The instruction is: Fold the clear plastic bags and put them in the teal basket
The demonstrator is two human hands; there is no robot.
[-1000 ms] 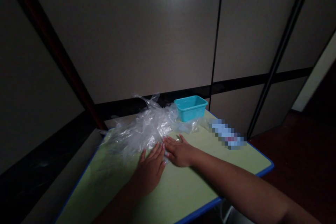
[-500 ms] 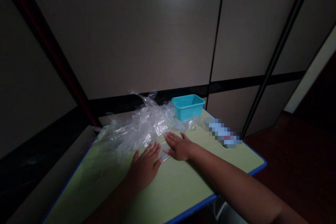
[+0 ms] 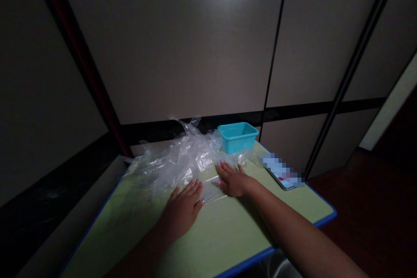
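Observation:
My left hand [image 3: 183,207] lies flat with its fingers spread on a clear plastic sheet [image 3: 210,187] spread on the green table [image 3: 228,234]. A short way to the right, my right hand [image 3: 233,179] also rests flat on the same sheet, fingers stretched out. Behind both hands a crumpled heap of clear plastic bags [image 3: 176,160] covers the far left of the table. Neither hand grips anything.
A turquoise plastic tub [image 3: 237,137] stands at the table's far edge by the wall. A flat blurred card or booklet [image 3: 282,171] lies at the right edge. The table has a blue rim [image 3: 322,221]; grey wall panels rise close behind.
My two hands have drawn apart: the right hand slid away to the right and farther back, the left stayed near. The plastic between them now lies flatter.

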